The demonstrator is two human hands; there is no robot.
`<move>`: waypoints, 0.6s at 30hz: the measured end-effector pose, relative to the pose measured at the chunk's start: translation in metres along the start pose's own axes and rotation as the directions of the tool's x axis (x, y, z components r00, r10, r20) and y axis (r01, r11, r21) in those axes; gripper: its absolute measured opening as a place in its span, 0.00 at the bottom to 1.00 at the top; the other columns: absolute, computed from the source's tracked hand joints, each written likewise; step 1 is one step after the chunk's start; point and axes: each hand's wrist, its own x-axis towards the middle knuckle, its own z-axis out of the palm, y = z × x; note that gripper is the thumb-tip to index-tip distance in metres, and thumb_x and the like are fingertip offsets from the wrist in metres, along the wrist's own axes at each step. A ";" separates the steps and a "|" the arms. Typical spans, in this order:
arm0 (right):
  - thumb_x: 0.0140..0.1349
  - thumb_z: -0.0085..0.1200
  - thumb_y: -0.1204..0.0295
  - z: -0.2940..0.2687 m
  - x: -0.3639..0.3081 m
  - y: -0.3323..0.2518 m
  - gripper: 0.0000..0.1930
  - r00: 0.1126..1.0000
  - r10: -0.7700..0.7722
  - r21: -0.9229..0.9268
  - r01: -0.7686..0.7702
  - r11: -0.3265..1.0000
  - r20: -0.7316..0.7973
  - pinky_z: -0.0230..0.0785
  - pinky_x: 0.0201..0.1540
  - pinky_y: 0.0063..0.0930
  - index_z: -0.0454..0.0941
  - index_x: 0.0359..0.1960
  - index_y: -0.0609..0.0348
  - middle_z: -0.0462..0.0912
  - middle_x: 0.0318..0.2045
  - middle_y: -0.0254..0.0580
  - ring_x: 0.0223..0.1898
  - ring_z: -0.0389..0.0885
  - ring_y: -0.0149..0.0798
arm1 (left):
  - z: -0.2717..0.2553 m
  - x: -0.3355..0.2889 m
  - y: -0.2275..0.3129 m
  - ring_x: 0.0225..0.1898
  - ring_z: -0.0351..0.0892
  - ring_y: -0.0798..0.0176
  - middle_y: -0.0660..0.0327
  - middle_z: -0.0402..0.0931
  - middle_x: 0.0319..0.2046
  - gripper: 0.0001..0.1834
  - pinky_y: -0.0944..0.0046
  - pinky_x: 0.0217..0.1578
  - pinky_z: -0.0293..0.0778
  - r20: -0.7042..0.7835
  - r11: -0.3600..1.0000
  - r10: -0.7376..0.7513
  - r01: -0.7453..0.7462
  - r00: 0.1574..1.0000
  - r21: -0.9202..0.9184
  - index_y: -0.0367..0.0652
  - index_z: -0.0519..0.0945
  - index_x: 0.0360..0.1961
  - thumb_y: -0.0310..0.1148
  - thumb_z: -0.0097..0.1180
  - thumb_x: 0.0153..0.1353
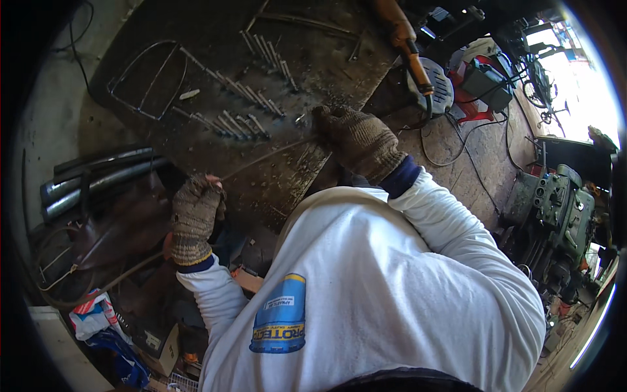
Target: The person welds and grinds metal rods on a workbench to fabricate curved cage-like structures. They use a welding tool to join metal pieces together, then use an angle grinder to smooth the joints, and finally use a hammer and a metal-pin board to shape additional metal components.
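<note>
Both my hands wear brown knitted work gloves. My left hand (pixel 197 219), low at the left of the table, is closed with a bare fingertip showing. My right hand (pixel 359 140) is closed by the table's right edge, its fingertips dark and partly hidden. A thin reddish-brown rod (pixel 268 155) runs between the two hands, just over the dark metal table (pixel 261 206). Beyond it lie several short metal rods (pixel 241 124) in rows, with more short rods (pixel 273 57) farther back. A bent rod frame (pixel 147 78) lies at the far left.
An orange power tool (pixel 398 32) rests at the far right table edge. Metal pipes (pixel 104 179) lie on the left. Cables (pixel 464 147) cross the floor near a red and grey machine (pixel 486 81). A green machine (pixel 558 209) stands at right; a cardboard box (pixel 163 353) is lower left.
</note>
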 end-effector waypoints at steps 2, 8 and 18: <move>0.66 0.56 0.64 -0.003 0.000 0.009 0.21 1.000 -0.004 0.030 0.004 1.000 -0.014 0.79 0.47 0.41 0.75 0.60 0.52 0.84 0.48 0.47 0.48 0.84 0.52 | 0.013 -0.003 0.001 0.22 0.75 0.74 0.68 0.79 0.26 0.06 0.70 0.22 0.72 0.000 0.999 0.012 -0.012 1.000 0.039 0.45 0.82 0.44 0.30 0.61 0.68; 0.66 0.53 0.67 -0.008 0.006 0.035 0.18 0.997 -0.004 -0.027 0.002 1.000 -0.072 0.79 0.46 0.40 0.77 0.57 0.53 0.83 0.46 0.45 0.46 0.84 0.50 | 0.042 -0.010 0.012 0.29 0.81 0.62 0.60 0.82 0.30 0.08 0.61 0.32 0.76 -0.062 0.892 0.156 -0.114 0.986 0.437 0.42 0.83 0.43 0.31 0.62 0.64; 0.65 0.52 0.65 -0.038 0.131 0.137 0.21 0.872 0.381 -0.124 -0.434 0.892 -0.307 0.80 0.49 0.47 0.74 0.58 0.58 0.84 0.47 0.61 0.46 0.86 0.59 | 0.069 -0.021 0.023 0.44 0.84 0.47 0.52 0.84 0.41 0.11 0.52 0.46 0.77 -0.121 0.588 0.337 -0.108 0.934 0.801 0.42 0.83 0.43 0.35 0.62 0.62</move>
